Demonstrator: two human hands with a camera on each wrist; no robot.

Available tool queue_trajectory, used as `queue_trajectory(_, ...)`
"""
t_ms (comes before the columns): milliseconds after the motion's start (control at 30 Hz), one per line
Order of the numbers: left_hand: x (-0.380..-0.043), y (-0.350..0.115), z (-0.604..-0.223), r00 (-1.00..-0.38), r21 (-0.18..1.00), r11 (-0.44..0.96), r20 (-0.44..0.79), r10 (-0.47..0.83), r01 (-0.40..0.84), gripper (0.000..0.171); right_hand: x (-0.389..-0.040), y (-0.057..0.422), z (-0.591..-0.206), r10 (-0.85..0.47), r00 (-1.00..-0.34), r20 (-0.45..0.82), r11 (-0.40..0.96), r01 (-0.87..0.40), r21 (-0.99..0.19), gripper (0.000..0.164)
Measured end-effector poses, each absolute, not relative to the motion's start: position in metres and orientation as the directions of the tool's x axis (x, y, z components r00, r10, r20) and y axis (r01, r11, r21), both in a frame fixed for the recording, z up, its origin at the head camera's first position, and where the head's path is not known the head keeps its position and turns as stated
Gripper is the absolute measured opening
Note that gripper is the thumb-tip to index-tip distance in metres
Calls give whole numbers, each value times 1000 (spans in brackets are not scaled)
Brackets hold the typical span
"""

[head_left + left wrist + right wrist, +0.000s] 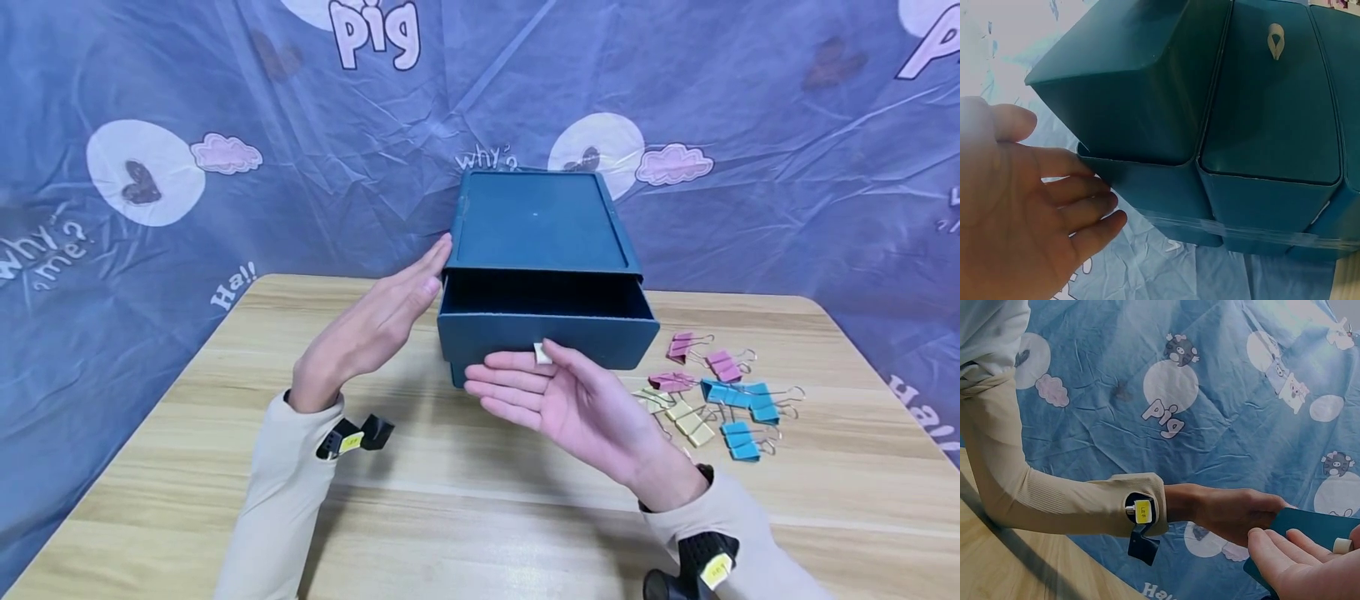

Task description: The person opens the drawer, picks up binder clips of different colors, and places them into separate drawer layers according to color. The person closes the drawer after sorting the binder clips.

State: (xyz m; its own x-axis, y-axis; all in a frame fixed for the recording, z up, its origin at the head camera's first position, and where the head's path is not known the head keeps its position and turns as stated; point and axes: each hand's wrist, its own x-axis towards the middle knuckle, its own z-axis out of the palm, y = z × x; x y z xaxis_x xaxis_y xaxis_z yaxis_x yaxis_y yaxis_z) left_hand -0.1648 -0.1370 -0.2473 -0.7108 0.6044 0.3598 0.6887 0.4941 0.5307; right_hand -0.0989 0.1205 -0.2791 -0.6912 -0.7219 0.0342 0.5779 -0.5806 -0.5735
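A dark teal drawer cabinet (pixel 536 221) stands on the table with its top drawer (pixel 480 337) pulled partway out; the inside looks dark. My left hand (pixel 371 321) is held straight-fingered at the cabinet's left side, fingertips right at its upper edge. In the left wrist view, the left hand (pixel 1029 206) lies alongside the cabinet, below the jutting drawer (pixel 1122 112). My right hand (pixel 581 412), palm up, pinches the drawer's small white pull tab (pixel 542 354) between thumb and index finger. The other right fingers stretch out in front of the drawer.
Right of the cabinet lie several binder clips: pink ones (pixel 724 365), yellow ones (pixel 690 422) and blue ones (pixel 741 440). Lower drawers sit closed, one with a pale loop tab (pixel 1276 40). A blue printed cloth (pixel 375 150) hangs behind the wooden table (pixel 465 517).
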Motion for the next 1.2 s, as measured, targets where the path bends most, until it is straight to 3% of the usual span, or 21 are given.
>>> queue_trajectory(267,-163,-146,-249,-685,457,516,393,613,724,51,-92,119,-285,-731,-681,54,-586,584,-561,53)
queue_trajectory(667,-172,-145,-253,-583,401,424,543,605,812,44,-83,123,-284,-739,-669,81,-578,569,-585,53)
queue_trajectory(1200,-172,-145,-254,-591,400,435,567,574,806,45,-65,127,-282,-777,-624,85,-541,591,-598,54)
